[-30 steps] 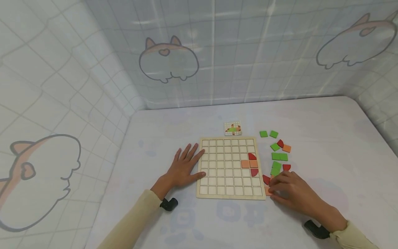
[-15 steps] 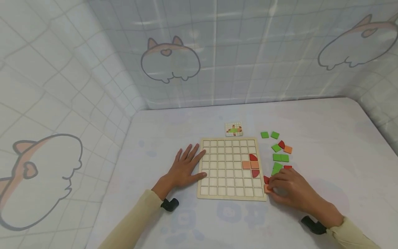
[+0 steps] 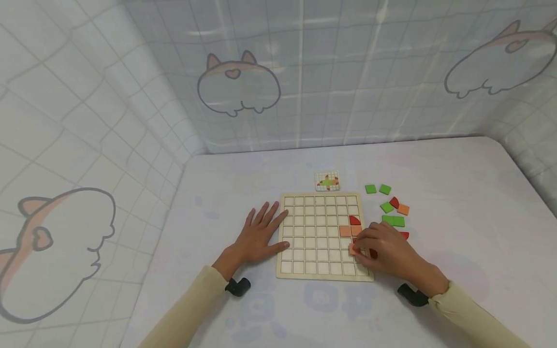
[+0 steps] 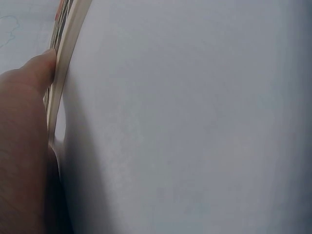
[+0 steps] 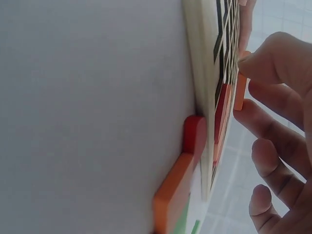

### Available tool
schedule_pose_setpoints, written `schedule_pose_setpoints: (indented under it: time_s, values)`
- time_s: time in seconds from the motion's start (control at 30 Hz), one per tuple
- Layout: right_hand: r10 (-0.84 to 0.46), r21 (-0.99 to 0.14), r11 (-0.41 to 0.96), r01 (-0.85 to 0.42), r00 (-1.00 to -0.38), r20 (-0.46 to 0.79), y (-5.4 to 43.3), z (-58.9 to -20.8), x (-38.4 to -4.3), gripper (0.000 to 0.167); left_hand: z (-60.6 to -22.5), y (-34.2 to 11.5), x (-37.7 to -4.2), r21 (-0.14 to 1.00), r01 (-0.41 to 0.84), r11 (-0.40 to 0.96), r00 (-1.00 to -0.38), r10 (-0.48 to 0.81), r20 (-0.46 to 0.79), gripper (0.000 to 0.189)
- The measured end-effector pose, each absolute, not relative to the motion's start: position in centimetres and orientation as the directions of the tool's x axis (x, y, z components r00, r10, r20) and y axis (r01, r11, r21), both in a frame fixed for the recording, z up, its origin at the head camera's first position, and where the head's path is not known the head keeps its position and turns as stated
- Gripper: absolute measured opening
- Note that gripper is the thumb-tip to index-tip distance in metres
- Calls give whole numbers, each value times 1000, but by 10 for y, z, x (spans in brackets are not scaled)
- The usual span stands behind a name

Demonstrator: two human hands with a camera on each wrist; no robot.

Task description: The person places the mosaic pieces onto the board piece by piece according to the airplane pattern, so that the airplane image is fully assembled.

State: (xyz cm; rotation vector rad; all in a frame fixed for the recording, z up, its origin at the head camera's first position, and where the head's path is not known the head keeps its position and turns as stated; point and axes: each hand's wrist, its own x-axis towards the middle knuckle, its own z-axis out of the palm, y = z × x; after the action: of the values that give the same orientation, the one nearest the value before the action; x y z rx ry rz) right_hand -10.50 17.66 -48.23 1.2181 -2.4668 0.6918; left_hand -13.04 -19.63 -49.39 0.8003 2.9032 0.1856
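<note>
Since the earlier frames, the right hand (image 3: 385, 251) has come leftward from the table beside the board's near right corner and is now over the right part of the wooden grid board (image 3: 304, 263), taking an orange tile (image 5: 241, 90) with it. Thumb and fingertip pinch this tile by its edges, while the last two fingers curl loosely and hold nothing. In the head view the fingers cover much of it; whether it touches the board is hard to make out.

The left hand (image 3: 256, 237) has stayed put, fingers spread, its thumb and index fingertip on the board's left edge. The left wrist view shows little more than the thumb; the other fingers cannot be seen there.

On the board, two orange tiles (image 3: 350, 231) sit side by side, with a red quarter-round (image 3: 354, 221) above the right one; the red piece (image 3: 355, 240) below is mostly hidden by the right hand. That hand also hides green tiles that showed earlier on the table. Under it, the right wrist view shows a loose red piece (image 5: 195, 134) close against the board's edge and a loose orange tile (image 5: 174, 195) beside it, with green pieces cut off at the bottom. Beyond the board lies a small pattern card (image 3: 327, 181), its print too small to read clearly.
</note>
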Motion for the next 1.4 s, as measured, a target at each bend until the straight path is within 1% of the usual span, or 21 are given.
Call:
schedule_pose_setpoints:
  time_s: [0.23,0.53,0.77,0.83,0.97,1.07,1.23,1.4]
  values:
    - [-692,-245,506,-827,-559,456,164,-482,-115,14,-494,-196,-132,146,493,858,-854,509,-105,85]
    - [-701,-228,510,-829,-554,449,162,-486,-114,15,-496,-196,-132,151,490,858,-856,507,-102,86]
    - [-681,-212,576,-789,-607,409,163,-486,-113,18,-498,-197,-132,145,487,861,-858,503,-107,86]
    - [-677,-204,587,-783,-613,407,162,-487,-114,17,-498,-197,-132,147,487,861,-857,503,-108,86]
    - [-679,-224,585,-780,-621,391,162,-485,-117,13,-496,-197,-131,159,487,859,-858,504,-100,85]
    - [-670,-250,591,-767,-639,377,163,-482,-121,13,-495,-197,-131,162,491,856,-856,508,-92,85]
    - [-638,-255,641,-724,-687,347,172,-478,-127,13,-496,-197,-130,155,492,857,-855,509,-97,85]
    - [-605,-241,676,-696,-712,356,186,-479,-132,14,-498,-197,-131,141,489,861,-857,504,-105,85]
